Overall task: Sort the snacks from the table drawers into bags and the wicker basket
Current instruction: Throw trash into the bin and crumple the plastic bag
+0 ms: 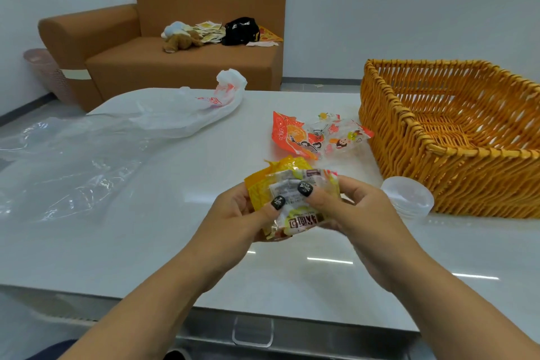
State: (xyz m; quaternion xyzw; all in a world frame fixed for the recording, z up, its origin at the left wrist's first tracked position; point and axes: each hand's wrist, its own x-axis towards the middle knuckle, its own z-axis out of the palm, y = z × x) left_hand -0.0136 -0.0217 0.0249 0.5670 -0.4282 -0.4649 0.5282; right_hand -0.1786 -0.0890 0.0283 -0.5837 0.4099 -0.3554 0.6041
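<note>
Above the white table point(146, 242), my left hand point(236, 213) and my right hand point(353, 207) together grip a small bunch of yellow-and-white snack packets point(292, 199), thumbs pressed on top. Beyond them, several orange and clear snack packets point(315, 134) lie on the table. An orange wicker basket point(409, 137) stands at the right, with nothing visible inside it. A clear plastic bag point(73, 161) and a white plastic bag point(187, 114) lie flat on the left half of the table.
A small clear plastic tub point(409, 196) sits against the basket's front corner. A drawer with a clear handle point(252, 333) is under the table's near edge. Behind the table stands a brown sofa point(181, 61) with a soft toy and clutter; a pink bin point(49, 73) is beside it.
</note>
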